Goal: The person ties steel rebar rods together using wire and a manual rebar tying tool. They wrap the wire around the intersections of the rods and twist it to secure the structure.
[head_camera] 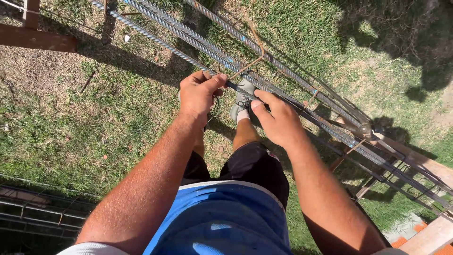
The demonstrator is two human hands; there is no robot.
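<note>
Your left hand [198, 94] is closed around the nearest steel bar [155, 40], thumb pressed on top, with thin dark wire [214, 111] hanging below it. Your right hand [278, 120] rests just beside it, fingers curled loosely on the same bar. That bar runs long from the upper left down to the lower right, above the grass [85, 127]. Beyond it, more bars [292, 75] lie parallel, joined by a bent rusty tie [257, 52].
</note>
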